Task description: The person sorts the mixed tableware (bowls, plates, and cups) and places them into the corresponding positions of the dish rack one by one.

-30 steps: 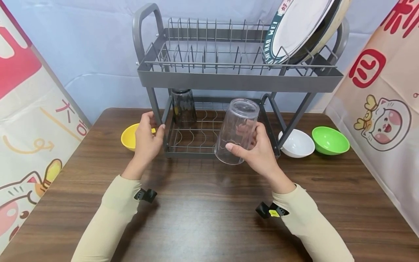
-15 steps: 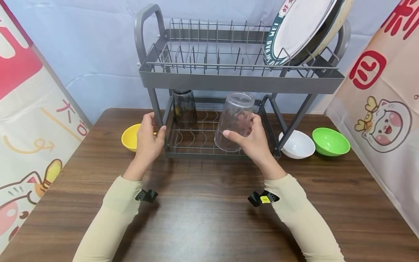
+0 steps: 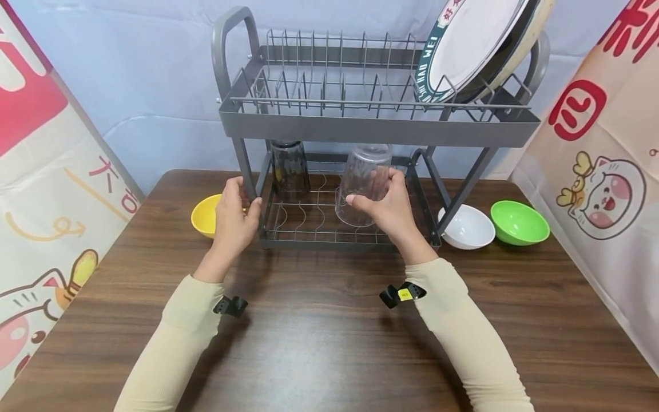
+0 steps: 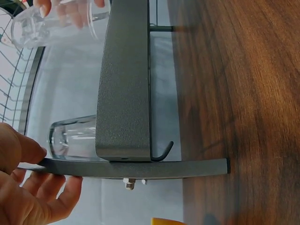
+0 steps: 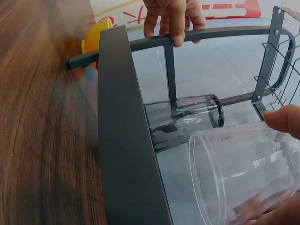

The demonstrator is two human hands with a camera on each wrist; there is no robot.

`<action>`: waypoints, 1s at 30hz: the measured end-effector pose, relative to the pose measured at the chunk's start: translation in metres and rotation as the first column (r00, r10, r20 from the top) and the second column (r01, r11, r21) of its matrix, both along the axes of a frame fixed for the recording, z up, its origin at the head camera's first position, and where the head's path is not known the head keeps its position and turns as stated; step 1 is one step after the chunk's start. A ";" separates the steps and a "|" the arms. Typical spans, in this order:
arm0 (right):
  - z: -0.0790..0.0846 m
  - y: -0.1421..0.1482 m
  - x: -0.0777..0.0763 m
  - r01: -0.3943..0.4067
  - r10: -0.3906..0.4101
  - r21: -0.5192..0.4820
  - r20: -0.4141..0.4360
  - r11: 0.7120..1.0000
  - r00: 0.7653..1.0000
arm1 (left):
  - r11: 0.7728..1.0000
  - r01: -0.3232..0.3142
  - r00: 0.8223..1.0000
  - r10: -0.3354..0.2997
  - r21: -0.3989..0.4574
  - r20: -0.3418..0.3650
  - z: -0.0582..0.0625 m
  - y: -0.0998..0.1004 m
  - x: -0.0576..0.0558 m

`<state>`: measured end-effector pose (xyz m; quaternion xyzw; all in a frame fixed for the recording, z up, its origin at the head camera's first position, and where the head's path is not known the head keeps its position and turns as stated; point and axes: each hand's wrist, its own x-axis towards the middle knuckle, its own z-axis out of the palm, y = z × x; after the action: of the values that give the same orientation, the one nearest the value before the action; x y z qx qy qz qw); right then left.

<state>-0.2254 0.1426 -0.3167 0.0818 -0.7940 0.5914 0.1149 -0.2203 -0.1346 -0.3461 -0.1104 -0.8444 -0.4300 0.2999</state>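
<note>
My right hand (image 3: 391, 209) holds a clear cup (image 3: 362, 180), mouth down, between thumb and fingers within the lower tier of a grey two-tier dish rack (image 3: 381, 129). In the right wrist view the cup's rim (image 5: 199, 173) stands above the lower tier's front bar. My left hand (image 3: 234, 220) grips the rack's left front post; thumb and fingers lie on either side of the post (image 4: 103, 168) in the left wrist view. A dark tinted glass (image 3: 290, 169) stands upside down at the lower tier's back left.
Plates (image 3: 473, 51) lean in the upper tier's right end. A yellow bowl (image 3: 205, 216) sits left of the rack, partly behind my left hand. White (image 3: 468, 228) and green (image 3: 520, 223) bowls sit to the right. The upper tier hangs over the cup.
My right hand has moved the clear cup away from me, slightly left, from before the rack's front edge to inside the lower tier. The left hand has stayed on the post.
</note>
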 end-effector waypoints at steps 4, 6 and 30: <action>0.001 -0.003 -0.005 0.018 -0.018 0.005 0.031 1.000 0.999 | 1.000 -0.004 1.000 0.004 -0.001 0.002 -0.001 0.000 0.000; 0.002 -0.005 -0.008 0.014 -0.015 0.007 0.060 1.000 0.998 | 1.000 -0.005 1.000 0.005 -0.006 0.000 -0.002 -0.001 0.000; 0.011 -0.026 -0.055 -0.027 -0.005 0.133 0.238 0.991 0.971 | 0.999 0.009 1.000 -0.009 -0.032 -0.020 0.000 -0.001 -0.003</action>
<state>-0.2808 0.1171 -0.3058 0.0224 -0.8397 0.5425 0.0099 -0.2228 -0.1360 -0.3461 -0.1233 -0.8475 -0.4167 0.3047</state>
